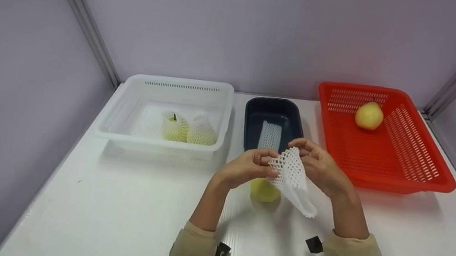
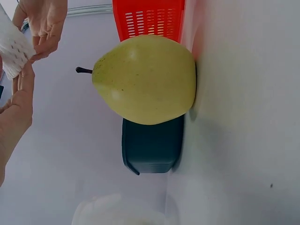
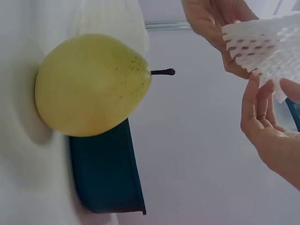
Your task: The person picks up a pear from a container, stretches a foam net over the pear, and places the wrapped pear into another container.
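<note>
A white foam fruit net (image 1: 295,177) hangs between both hands in the head view. My left hand (image 1: 247,167) pinches its left edge with thumb and fingers. On the other side, my right hand (image 1: 322,168) grips the upper edge of the net. Beneath the hands a yellow-green pear (image 1: 265,192) stands on the table, partly covered by the left hand and the net. Both wrist views show this pear (image 2: 145,79) bare and upright, its dark stem away from the table.
A dark blue bin (image 1: 255,118) behind the hands holds more white netting (image 1: 270,135). At the left, a white basket (image 1: 125,111) contains two netted pears (image 1: 202,133). The red basket (image 1: 371,163) at the right has one bare pear (image 1: 369,116) inside.
</note>
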A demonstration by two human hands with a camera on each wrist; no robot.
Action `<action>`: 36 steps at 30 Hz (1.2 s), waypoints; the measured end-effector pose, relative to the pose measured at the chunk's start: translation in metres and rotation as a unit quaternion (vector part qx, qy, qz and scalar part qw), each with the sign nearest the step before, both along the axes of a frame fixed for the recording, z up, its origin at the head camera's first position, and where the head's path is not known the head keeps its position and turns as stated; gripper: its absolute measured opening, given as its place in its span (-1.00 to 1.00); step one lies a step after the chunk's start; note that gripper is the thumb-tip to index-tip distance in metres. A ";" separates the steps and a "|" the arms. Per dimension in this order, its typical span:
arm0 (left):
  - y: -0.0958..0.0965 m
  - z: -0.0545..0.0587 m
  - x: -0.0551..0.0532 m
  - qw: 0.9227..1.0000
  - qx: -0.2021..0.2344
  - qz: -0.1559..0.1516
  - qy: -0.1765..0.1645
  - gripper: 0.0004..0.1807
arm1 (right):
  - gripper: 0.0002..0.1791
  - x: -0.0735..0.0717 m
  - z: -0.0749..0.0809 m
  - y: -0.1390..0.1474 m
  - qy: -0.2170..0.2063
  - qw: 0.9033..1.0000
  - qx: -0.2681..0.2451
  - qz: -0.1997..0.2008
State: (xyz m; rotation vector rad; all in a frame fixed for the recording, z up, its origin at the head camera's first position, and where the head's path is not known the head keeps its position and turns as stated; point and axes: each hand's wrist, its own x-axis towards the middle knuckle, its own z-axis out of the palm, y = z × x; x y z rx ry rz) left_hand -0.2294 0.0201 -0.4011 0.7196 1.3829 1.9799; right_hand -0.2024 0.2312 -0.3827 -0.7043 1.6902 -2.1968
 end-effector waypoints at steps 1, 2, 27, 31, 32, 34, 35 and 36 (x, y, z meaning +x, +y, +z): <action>-0.001 -0.001 0.000 1.000 0.011 0.001 0.001 -0.75 | -0.70 0.000 0.000 0.001 -0.010 1.000 -0.010 0.009; -0.001 -0.001 -0.001 1.000 0.022 0.003 0.001 -0.76 | -0.67 0.000 0.001 0.001 -0.022 0.999 -0.019 0.018; 0.001 0.006 0.010 0.994 0.025 0.097 -0.052 -0.74 | -0.81 0.006 -0.004 0.004 -0.056 0.996 0.055 -0.048; 0.001 -0.001 0.007 0.988 -0.020 0.132 -0.083 -0.73 | -0.79 0.003 -0.013 0.004 -0.108 0.984 0.108 -0.090; 0.001 -0.003 0.007 0.986 -0.035 0.136 -0.090 -0.74 | -0.77 0.003 -0.015 0.003 -0.118 0.981 0.117 -0.098; 0.000 -0.008 0.005 0.982 -0.065 0.144 -0.102 -0.76 | -0.74 0.001 -0.021 0.001 -0.141 0.975 0.129 -0.117; 0.000 -0.010 0.004 0.980 -0.080 0.148 -0.105 -0.77 | -0.73 0.000 -0.023 0.000 -0.152 0.971 0.133 -0.126; 0.000 -0.012 0.003 0.978 -0.094 0.153 -0.108 -0.79 | -0.72 0.000 -0.026 0.000 -0.160 0.968 0.139 -0.133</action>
